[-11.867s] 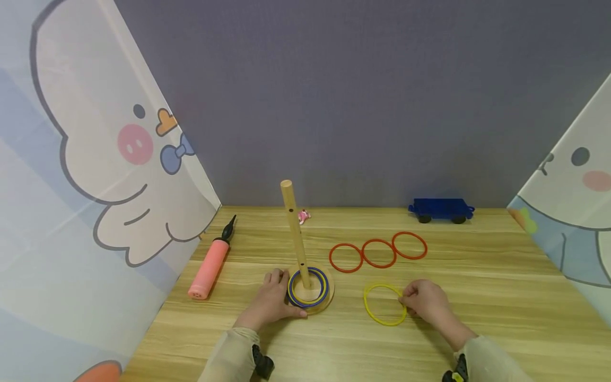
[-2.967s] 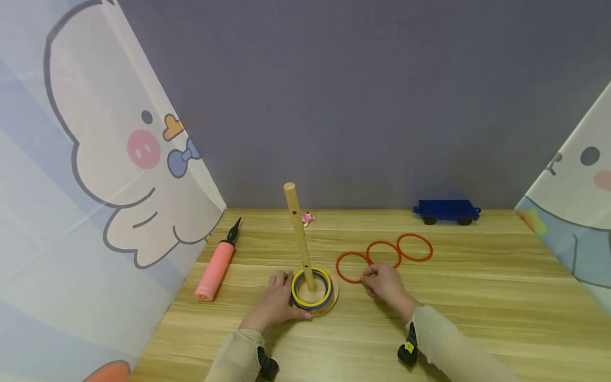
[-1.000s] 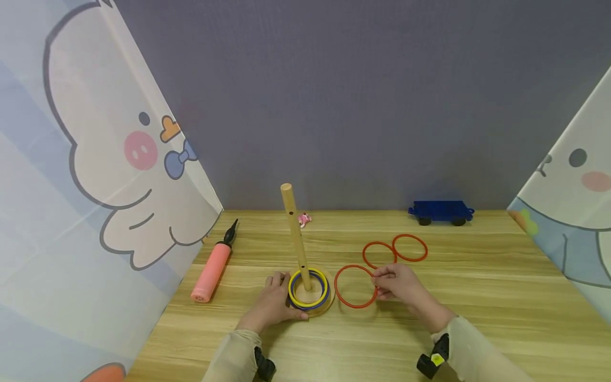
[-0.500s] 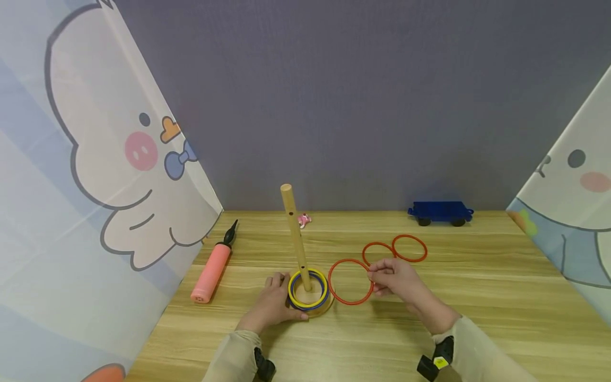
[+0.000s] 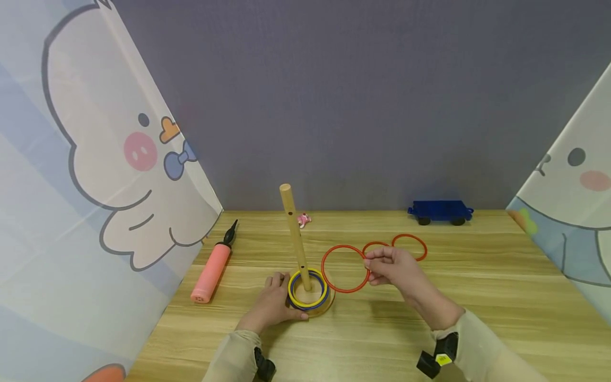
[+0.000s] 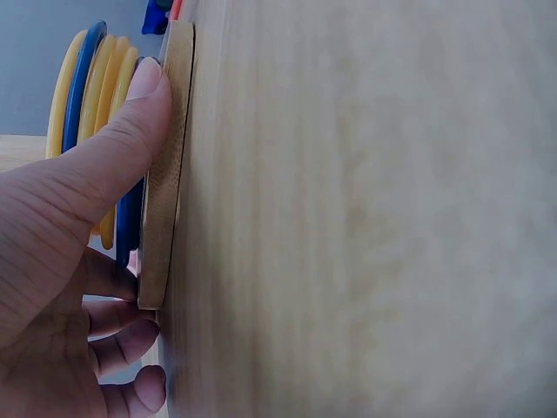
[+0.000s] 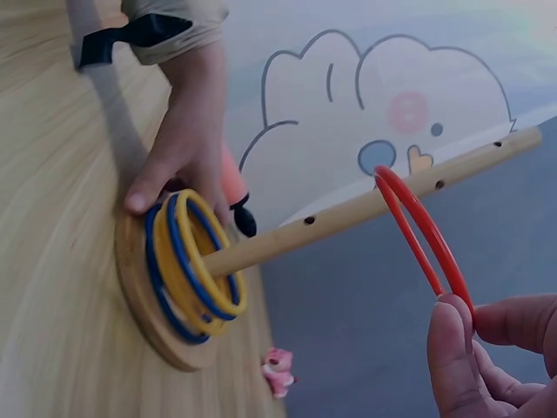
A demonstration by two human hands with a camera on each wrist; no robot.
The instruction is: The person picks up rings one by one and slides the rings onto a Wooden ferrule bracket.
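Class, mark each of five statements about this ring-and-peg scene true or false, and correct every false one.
1. The right hand pinches a red ring lifted off the table. True.
2. The red ring is already down on the base. False: it is in the air beside the wooden peg, not yet over its top.
3. The left hand holds the edge of the base. True.
4. Only blue rings sit round the peg. False: yellow and blue rings are stacked there.
5. The pink pump lies to the right of the peg. False: it lies to the left; the two red rings on the table and the blue toy wagon are to the right.
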